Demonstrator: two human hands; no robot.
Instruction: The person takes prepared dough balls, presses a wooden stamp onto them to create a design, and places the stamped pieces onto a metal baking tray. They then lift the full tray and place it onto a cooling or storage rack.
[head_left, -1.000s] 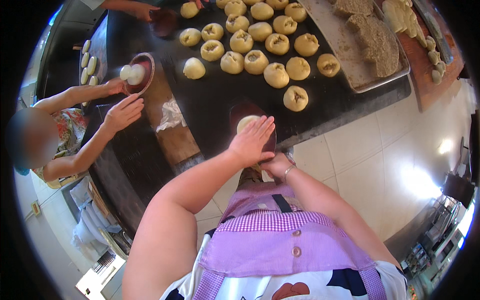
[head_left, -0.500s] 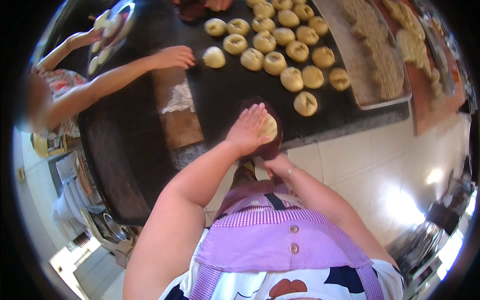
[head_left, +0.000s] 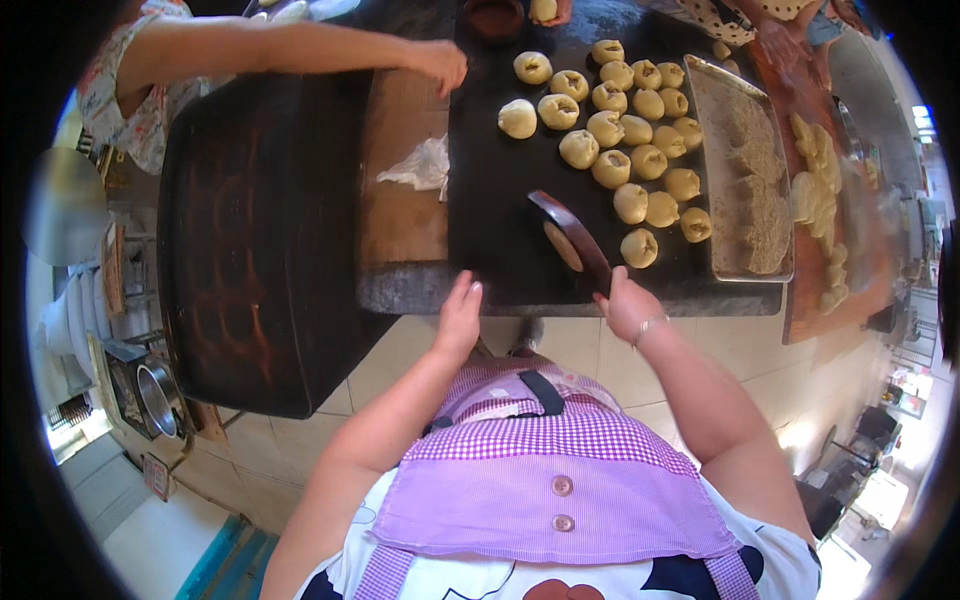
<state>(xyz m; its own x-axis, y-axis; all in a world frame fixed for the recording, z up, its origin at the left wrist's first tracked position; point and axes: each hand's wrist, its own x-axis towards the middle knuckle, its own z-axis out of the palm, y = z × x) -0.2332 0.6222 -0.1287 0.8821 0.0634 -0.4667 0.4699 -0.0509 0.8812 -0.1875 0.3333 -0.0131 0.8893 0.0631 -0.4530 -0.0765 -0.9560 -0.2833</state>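
Observation:
My right hand (head_left: 632, 308) is closed round the handle of a dark reddish-brown wooden pastry mould (head_left: 578, 228). The mould is tipped on its edge above the near part of the black table. At its left face shows a flat round of dough (head_left: 563, 246); I cannot tell whether it is still touching the mould. By the table's front edge my left hand (head_left: 460, 315) is empty, its fingers stretched forward. To the right of the mould sit several filled dough balls (head_left: 631, 203) with gathered tops, and a smoother white dough ball (head_left: 517, 119) lies farther left.
A metal tray (head_left: 715, 235) of crumbly filling stands right, beside a wooden board (head_left: 850, 270) with dough strips. A blackened baking tray (head_left: 225, 250) is left. Crumpled white plastic (head_left: 420, 165) lies nearby. A co-worker's hand (head_left: 440, 65) reaches in; others' hands work at the far side.
My left hand has come off the dough and moved back left. My right hand has brought the mould up over the table and turned it on edge. The view has shifted.

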